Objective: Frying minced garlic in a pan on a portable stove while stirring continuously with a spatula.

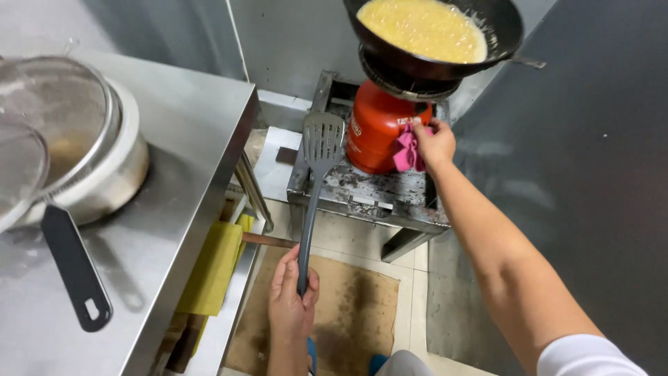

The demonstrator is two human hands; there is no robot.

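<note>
Batter bubbles in the far wok (431,35); our left hand (292,303) grips the idle spatula (321,150), our right hand (435,143) pinches a pink cloth (406,154) against the gas cylinder (376,129).

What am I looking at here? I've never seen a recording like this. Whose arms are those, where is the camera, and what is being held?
There is no machine here: a person wears a camera on the head, so the single picture looks down along their own arms. The left hand grips the handle of a dark slotted spatula, blade pointing up and away. The right hand reaches out with a pink cloth pressed against a red gas cylinder. On the burner atop that cylinder sits a black wok full of yellow bubbling liquid. The cylinder stands on a low, stained metal stand. To the left is a steel counter bearing a metal pot with a mesh strainer resting on it. Brown cardboard lies on the tiled floor.
</note>
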